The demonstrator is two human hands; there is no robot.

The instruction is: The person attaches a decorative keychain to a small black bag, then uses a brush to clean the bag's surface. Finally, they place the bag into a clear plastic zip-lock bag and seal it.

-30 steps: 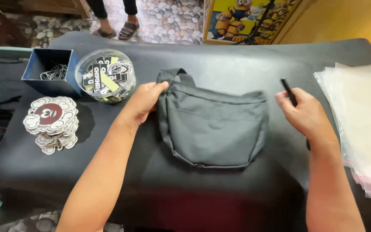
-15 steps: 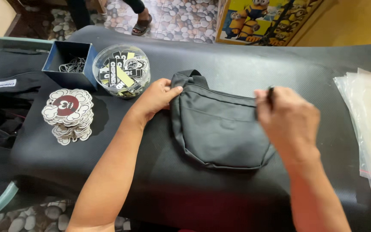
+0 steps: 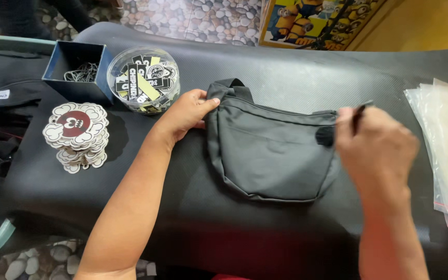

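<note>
A dark grey fabric shoulder bag [image 3: 270, 153] lies flat on the black padded table [image 3: 296, 67]. My left hand [image 3: 186, 113] rests on the bag's upper left corner, pinching the edge by the strap loop. My right hand [image 3: 377, 150] is at the bag's upper right corner, fingers closed on a thin black strap end or zip pull [image 3: 360, 111], next to a small round black tab [image 3: 325, 136]. The motion blurs the right hand slightly.
A round clear tub of stickers [image 3: 143, 85] and a blue box of small metal rings [image 3: 79, 70] stand at the back left. A stack of white and red die-cut tags [image 3: 76, 132] lies near them. Clear plastic bags [image 3: 444, 145] are piled at the right edge.
My right hand moved left from the open table onto the bag's upper right corner, still holding the thin black piece. My left hand stayed at the upper left corner.
</note>
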